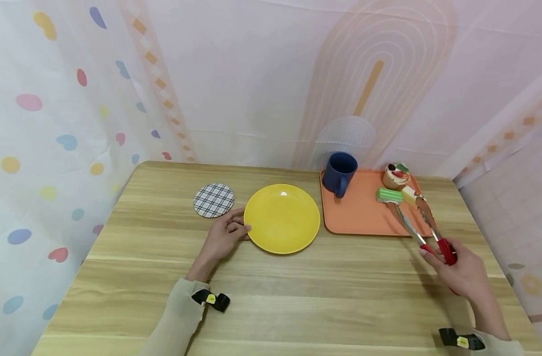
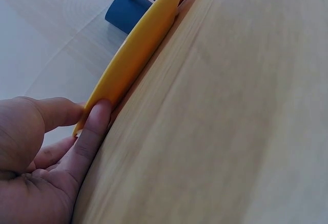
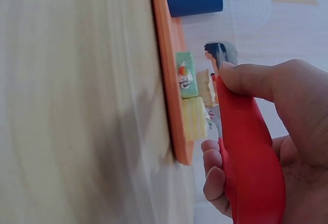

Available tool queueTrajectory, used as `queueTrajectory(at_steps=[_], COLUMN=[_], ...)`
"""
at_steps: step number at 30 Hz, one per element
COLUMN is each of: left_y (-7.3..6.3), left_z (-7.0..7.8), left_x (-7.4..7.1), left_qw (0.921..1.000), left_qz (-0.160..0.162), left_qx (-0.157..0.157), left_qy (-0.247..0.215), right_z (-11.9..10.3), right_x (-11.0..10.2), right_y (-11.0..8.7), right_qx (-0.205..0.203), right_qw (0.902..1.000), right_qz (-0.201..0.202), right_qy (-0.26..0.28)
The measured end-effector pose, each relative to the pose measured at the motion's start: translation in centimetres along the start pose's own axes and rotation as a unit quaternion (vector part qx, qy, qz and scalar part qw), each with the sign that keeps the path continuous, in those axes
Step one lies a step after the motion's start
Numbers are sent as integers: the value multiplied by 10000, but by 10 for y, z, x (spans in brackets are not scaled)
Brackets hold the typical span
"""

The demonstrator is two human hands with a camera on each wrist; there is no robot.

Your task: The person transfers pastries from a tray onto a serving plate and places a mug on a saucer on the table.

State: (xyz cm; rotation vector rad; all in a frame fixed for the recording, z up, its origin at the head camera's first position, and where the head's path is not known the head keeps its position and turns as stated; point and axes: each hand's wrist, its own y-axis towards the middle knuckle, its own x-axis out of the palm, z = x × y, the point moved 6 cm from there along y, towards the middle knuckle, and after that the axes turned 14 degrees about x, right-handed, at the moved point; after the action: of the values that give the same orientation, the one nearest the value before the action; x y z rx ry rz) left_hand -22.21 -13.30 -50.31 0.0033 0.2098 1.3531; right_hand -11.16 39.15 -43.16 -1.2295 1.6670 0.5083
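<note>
My left hand (image 1: 224,235) pinches the near-left rim of a yellow plate (image 1: 282,220). The left wrist view shows the thumb (image 2: 95,124) and a finger on either side of the plate's edge. On the right, my right hand (image 1: 464,269) grips metal tongs by their red handles (image 3: 248,152). The tongs' arms are spread over an orange tray (image 1: 355,220). One tip is by a green cake slice (image 1: 389,195), the other by a pale yellow cake slice (image 1: 408,194); whether they touch is hard to tell. A fruit-topped cupcake (image 1: 396,178) sits behind both slices.
A dark blue mug (image 1: 340,169) stands at the tray's back left corner. Left of the plate lies a round checked coaster (image 1: 213,200) on the wooden table (image 1: 297,301). A patterned cloth (image 1: 253,89) hangs behind the table.
</note>
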Motion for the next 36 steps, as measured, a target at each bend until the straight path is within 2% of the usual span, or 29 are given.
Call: queueTrajectory(at_steps=[8, 18, 26, 32, 36], left_y=[0, 0, -1, -1, -1], left_z=[1, -1, 1, 2, 2], left_x=[0, 1, 0, 1, 1], left_qw=[10000, 9999, 9999, 9999, 9999], left_qz=[19, 34, 78, 78, 68], left_qx=[-13, -70, -48, -46, -54], left_qy=[56, 108, 136, 117, 93], right_z=[3, 6, 9, 16, 21], right_x=[-7, -15, -16, -17, -16], right_y=[8, 23, 32, 41, 45], right_qx=[47, -37, -57, -109, -104], right_qw=[10000, 9996, 9996, 9994, 9996], right_qz=[-7, 273, 253, 341, 262], right_qy=[1, 7, -130, -40, 27])
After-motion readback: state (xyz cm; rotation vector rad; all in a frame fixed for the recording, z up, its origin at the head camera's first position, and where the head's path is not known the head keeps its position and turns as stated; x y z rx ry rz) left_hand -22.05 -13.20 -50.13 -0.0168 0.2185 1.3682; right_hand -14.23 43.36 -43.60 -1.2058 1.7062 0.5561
